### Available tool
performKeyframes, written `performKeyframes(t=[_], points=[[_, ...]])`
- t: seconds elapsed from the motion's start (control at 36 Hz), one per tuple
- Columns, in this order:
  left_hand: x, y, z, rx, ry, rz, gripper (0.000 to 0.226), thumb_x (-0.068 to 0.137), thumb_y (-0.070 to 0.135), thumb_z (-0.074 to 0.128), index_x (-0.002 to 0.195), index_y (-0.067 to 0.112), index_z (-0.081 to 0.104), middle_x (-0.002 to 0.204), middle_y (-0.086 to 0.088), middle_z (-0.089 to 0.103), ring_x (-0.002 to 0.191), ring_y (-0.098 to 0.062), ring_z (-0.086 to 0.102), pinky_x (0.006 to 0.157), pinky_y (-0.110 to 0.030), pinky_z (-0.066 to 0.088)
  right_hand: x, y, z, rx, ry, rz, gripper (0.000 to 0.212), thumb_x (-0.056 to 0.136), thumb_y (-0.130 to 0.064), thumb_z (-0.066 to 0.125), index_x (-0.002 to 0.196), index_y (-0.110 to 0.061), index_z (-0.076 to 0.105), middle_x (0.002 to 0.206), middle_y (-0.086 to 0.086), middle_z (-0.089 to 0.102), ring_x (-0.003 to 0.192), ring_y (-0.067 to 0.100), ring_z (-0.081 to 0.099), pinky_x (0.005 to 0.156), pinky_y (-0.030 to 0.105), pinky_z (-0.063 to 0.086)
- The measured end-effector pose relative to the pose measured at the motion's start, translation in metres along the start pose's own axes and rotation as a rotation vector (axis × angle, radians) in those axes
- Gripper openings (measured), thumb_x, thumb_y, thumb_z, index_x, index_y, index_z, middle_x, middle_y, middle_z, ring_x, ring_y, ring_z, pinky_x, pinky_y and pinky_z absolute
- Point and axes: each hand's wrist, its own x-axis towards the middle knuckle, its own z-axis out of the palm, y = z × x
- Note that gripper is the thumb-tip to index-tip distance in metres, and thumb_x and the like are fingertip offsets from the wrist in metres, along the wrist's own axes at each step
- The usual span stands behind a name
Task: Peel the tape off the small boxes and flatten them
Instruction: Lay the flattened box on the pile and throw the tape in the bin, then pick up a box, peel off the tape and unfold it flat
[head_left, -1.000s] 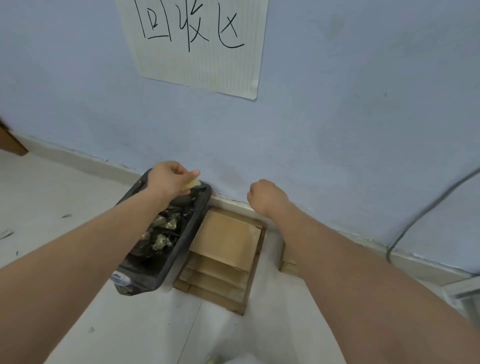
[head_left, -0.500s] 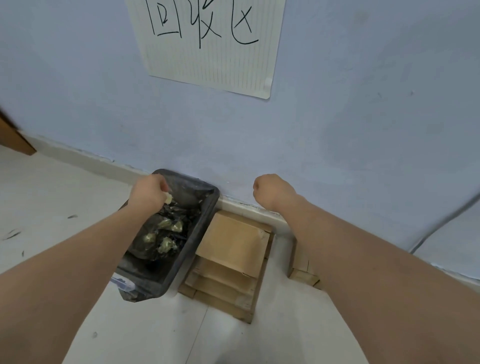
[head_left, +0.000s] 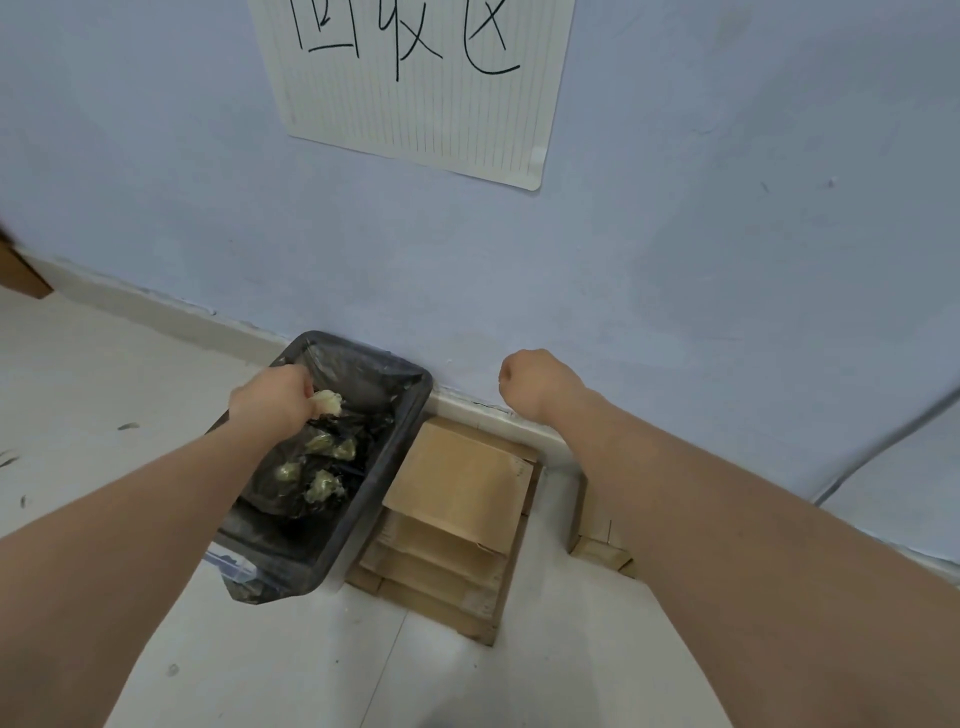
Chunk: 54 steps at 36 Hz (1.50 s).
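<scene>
Since a second ago our left hand (head_left: 275, 400) dropped into the bin (head_left: 363, 499), pinching a tape wad (head_left: 327, 401). Flattened boxes (head_left: 457, 499) lie at 3 o'clock. Right hand (head_left: 535, 382) fisted, empty. Sticky tape may cling to fingers.

The wall (head_left: 675, 234) is pale blue, and the paper sheet (head_left: 415, 93) on it is cream with fine ruled lines and black handwritten characters. The bin (head_left: 374, 493) is dark grey with a black liner holding yellowish tape wads (head_left: 322, 486), beside plain brown flattened boxes (head_left: 457, 493) on an off-white floor (head_left: 104, 389)
</scene>
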Motion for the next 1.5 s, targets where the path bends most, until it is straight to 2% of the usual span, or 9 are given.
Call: performKeyframes(t=[0.08, 0.22, 0.39, 0.5, 0.61, 0.69, 0.81, 1.08, 1.5], points=[[0.002, 0.001, 0.003, 0.063, 0.005, -0.019, 0.023, 0.089, 0.015, 0.053, 0.111, 0.021, 0.053, 0.114, -0.007, 0.058, 0.105, -0.029, 0.054, 0.087, -0.037, 0.04, 0.0, 0.001, 0.001, -0.004, 0.002, 0.005, 0.02, 0.091, -0.004, 0.036, 0.083, -0.004, 0.055, 0.083, 0.006, 0.053, 0.074, 0.023, 0.047, 0.055, 0.025, 0.035], [0.004, 0.004, 0.003, 0.145, 0.034, 0.002, 0.018, 0.086, 0.008, 0.049, 0.103, 0.014, 0.049, 0.099, -0.007, 0.056, 0.085, -0.027, 0.05, 0.075, -0.034, 0.036, -0.002, 0.0, -0.001, 0.002, 0.01, 0.014, 0.021, 0.09, -0.003, 0.036, 0.073, -0.008, 0.046, 0.072, 0.003, 0.045, 0.065, 0.02, 0.043, 0.049, 0.025, 0.03], [0.002, 0.009, 0.0, 0.182, 0.071, 0.042, 0.007, 0.09, 0.015, 0.049, 0.091, 0.013, 0.042, 0.091, -0.007, 0.054, 0.083, -0.028, 0.05, 0.072, -0.034, 0.035, -0.005, -0.001, -0.003, 0.032, -0.004, 0.013, 0.021, 0.091, -0.004, 0.036, 0.088, -0.005, 0.057, 0.08, 0.005, 0.051, 0.072, 0.023, 0.047, 0.05, 0.024, 0.032], [-0.002, 0.015, -0.002, 0.232, 0.095, 0.129, 0.019, 0.09, 0.023, 0.052, 0.104, 0.012, 0.048, 0.102, -0.009, 0.059, 0.093, -0.029, 0.056, 0.068, -0.033, 0.037, -0.006, 0.0, -0.004, 0.03, 0.003, 0.016, 0.021, 0.09, -0.004, 0.037, 0.09, -0.003, 0.058, 0.087, 0.008, 0.055, 0.072, 0.023, 0.047, 0.051, 0.024, 0.034], [-0.01, 0.032, -0.006, 0.29, 0.14, 0.261, 0.024, 0.091, 0.029, 0.052, 0.108, 0.013, 0.051, 0.109, -0.006, 0.059, 0.1, -0.026, 0.057, 0.073, -0.035, 0.042, -0.009, 0.003, -0.006, 0.027, 0.006, 0.013, 0.03, 0.09, -0.004, 0.038, 0.107, 0.001, 0.062, 0.104, 0.014, 0.064, 0.074, 0.022, 0.048, 0.061, 0.026, 0.038], [-0.019, 0.053, -0.014, 0.329, 0.147, 0.332, 0.027, 0.092, 0.031, 0.049, 0.112, 0.013, 0.051, 0.114, -0.005, 0.058, 0.104, -0.025, 0.055, 0.074, -0.034, 0.04, -0.016, 0.007, -0.011, -0.012, 0.016, 0.012, 0.033, 0.088, -0.004, 0.039, 0.11, 0.0, 0.063, 0.102, 0.013, 0.064, 0.076, 0.025, 0.051, 0.062, 0.027, 0.041], [-0.036, 0.093, -0.021, 0.393, 0.168, 0.489, 0.032, 0.093, 0.036, 0.044, 0.115, 0.012, 0.05, 0.113, -0.007, 0.059, 0.103, -0.026, 0.055, 0.073, -0.034, 0.04, -0.03, 0.017, -0.021, -0.076, 0.009, 0.003, 0.038, 0.09, -0.009, 0.04, 0.123, -0.007, 0.058, 0.125, 0.01, 0.059, 0.112, 0.029, 0.057, 0.09, 0.036, 0.048], [-0.092, 0.206, -0.024, 0.334, 0.119, 0.667, 0.046, 0.095, 0.044, 0.041, 0.13, 0.014, 0.044, 0.123, -0.005, 0.056, 0.11, -0.025, 0.053, 0.083, -0.036, 0.043, -0.083, 0.073, -0.051, -0.169, 0.043, 0.061, 0.041, 0.095, -0.015, 0.037, 0.134, -0.016, 0.049, 0.139, 0.004, 0.047, 0.126, 0.024, 0.045, 0.098, 0.037, 0.042], [-0.163, 0.339, 0.02, 0.357, -0.008, 0.843, 0.046, 0.093, 0.046, 0.041, 0.126, 0.014, 0.043, 0.119, -0.005, 0.055, 0.112, -0.025, 0.05, 0.076, -0.032, 0.034, -0.157, 0.201, -0.05, -0.177, 0.065, 0.281, 0.041, 0.094, -0.02, 0.039, 0.133, -0.015, 0.049, 0.135, 0.006, 0.05, 0.121, 0.024, 0.049, 0.091, 0.034, 0.041]])
